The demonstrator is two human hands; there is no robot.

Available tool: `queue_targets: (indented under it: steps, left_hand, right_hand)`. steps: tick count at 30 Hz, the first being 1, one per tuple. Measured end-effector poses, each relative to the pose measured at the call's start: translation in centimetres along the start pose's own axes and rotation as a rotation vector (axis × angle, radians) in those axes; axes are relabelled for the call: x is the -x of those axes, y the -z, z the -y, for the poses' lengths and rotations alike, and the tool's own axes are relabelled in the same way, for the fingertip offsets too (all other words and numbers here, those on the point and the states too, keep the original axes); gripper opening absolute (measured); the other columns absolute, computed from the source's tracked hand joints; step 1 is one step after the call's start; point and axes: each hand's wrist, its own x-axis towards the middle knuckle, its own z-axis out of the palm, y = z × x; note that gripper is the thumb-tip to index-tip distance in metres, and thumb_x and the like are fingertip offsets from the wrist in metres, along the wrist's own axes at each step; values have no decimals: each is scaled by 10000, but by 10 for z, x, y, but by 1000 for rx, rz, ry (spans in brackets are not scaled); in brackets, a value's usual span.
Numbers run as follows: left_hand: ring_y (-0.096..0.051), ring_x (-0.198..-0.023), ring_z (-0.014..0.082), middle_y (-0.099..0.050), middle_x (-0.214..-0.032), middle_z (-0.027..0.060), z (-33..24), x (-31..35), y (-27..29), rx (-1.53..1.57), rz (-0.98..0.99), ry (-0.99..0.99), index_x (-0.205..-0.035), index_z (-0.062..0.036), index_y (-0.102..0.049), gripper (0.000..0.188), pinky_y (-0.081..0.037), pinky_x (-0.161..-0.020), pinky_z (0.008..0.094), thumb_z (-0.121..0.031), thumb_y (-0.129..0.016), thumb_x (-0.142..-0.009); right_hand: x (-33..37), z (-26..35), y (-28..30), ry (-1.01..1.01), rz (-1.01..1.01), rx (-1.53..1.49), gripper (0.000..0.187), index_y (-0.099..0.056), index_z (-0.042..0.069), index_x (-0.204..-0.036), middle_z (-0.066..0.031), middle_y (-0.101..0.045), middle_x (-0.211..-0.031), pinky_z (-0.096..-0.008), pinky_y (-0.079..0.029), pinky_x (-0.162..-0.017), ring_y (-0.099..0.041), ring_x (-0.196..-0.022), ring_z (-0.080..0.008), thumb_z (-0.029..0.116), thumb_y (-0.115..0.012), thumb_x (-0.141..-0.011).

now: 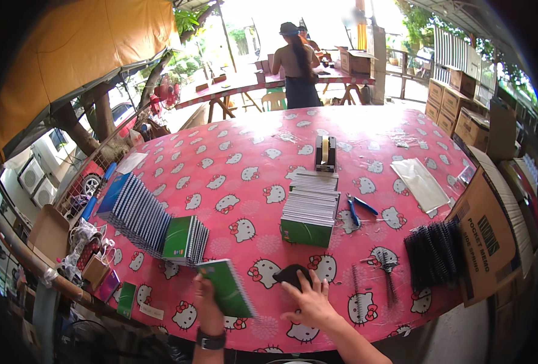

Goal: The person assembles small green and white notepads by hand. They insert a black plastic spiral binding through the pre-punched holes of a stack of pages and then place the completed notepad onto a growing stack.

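My left hand, with a dark band on its wrist, is closed on a green spiral notebook, held up tilted over the near table edge. My right hand lies with fingers stretched and apart over a small black soft-looking object; its kind I cannot make out. Beyond the left hand, a green-covered stack of spiral notebooks adjoins a long leaning row of blue-covered ones. Farther ahead of my right hand stands a block of small notebooks, a green cover facing me.
A tape dispenser, blue-handled pliers, scissors and loose wire spirals lie on the pink table. Black spirals are heaped beside a cardboard box at right. Plastic sheets lie behind. A person stands at a far table.
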Motion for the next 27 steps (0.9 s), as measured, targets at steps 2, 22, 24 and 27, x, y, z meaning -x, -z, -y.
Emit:
queue_targets:
  steps: [2,22,24,27]
  left_hand:
    - [-567,-789,78,-601,-942,-12,-12,-19,26,-18,20,-69,-1116,-64,-545,284,-476,-686,233,-306,-533,-969]
    - [-630,-836,420,-654,-949,254,-60,-200,82,-1246,-304,-635,-1116,41,-603,329,-497,-718,439,-215,-485,-947]
    - [-627,-874,380,-638,-960,219,-32,-210,75,-1586,-318,-594,-1002,14,-632,284,-512,-740,441,-222,-492,-931]
    - [-602,-947,347,-597,-975,163,-10,-223,93,-1653,-270,-439,-897,-17,-633,263,-509,-763,442,-252,-515,-908]
  right_hand:
    - [-1,-1,2,35,26,-29,736,-452,251,-1350,-177,-327,-1441,-596,-207,-1062,-184,-1344,-443,465,-740,-707]
    - [9,-39,4,-143,-471,-290,286,-623,49,-934,-103,-597,-1112,-402,-418,-927,-475,-1086,-327,-13,-689,-662]
    - [8,-39,5,-150,-473,-298,285,-625,49,-933,-102,-600,-1108,-403,-418,-925,-476,-1083,-326,-7,-694,-663]
    - [6,-38,8,-127,-485,-297,281,-628,49,-930,-100,-604,-1099,-405,-420,-919,-478,-1080,-324,0,-699,-662]
